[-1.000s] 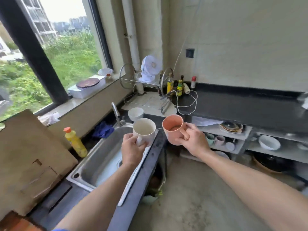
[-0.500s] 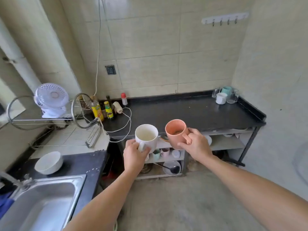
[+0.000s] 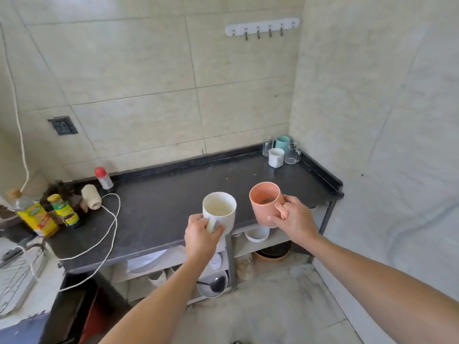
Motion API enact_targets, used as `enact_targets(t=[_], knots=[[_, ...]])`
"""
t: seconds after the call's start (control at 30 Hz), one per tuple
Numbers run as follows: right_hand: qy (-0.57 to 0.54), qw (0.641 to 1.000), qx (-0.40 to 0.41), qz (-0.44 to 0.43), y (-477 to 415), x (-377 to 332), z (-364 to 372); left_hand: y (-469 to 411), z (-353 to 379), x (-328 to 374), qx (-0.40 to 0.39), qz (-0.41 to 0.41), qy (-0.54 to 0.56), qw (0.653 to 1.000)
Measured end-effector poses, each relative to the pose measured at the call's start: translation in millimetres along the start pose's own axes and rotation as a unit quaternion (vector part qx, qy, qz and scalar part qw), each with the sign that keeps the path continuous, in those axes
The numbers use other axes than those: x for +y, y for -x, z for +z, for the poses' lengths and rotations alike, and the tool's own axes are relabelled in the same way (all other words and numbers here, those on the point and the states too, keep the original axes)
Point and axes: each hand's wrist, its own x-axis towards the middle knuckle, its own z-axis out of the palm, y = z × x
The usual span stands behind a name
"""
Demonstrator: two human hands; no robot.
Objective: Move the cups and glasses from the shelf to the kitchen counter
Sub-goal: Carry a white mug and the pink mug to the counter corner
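Note:
My left hand [image 3: 200, 237] grips a white mug [image 3: 220, 211] by its handle, upright, over the front edge of the black counter [image 3: 173, 194]. To its right, my right hand [image 3: 293, 220] holds a salmon-pink mug [image 3: 265, 203] by the handle, also upright above the counter's front edge. In the counter's far right corner stand a white cup [image 3: 276, 157], a teal cup [image 3: 282, 142] and two clear glasses [image 3: 292, 153]. The shelf [image 3: 278, 240] under the counter holds a white bowl [image 3: 257, 235] and more cups, partly hidden by my arms.
Bottles and jars [image 3: 37, 217], a red-capped shaker [image 3: 103, 178] and a spool of white cord [image 3: 91, 199] crowd the counter's left end. A dish rack [image 3: 17, 271] sits at far left. A lower shelf holds a pan with a ladle [image 3: 213, 285]. A tiled wall stands close on the right.
The view has swung right from the sink to the black counter and come closer. Both hands still hold their mugs, now over the counter's front edge.

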Motion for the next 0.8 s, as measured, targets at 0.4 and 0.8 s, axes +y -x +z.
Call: enact_targets(t=[0.4, 0.8], knots=[[0.058, 0.994, 0.035, 0.091, -192, 113, -22, -199, 158, 82, -0.115, 0.046, 0.04, 0.991], [0.045, 0.983, 0.022, 0.177, -316, 243, -10, -309, 308, 125, -0.179, -0.002, 0.029, 0.983]])
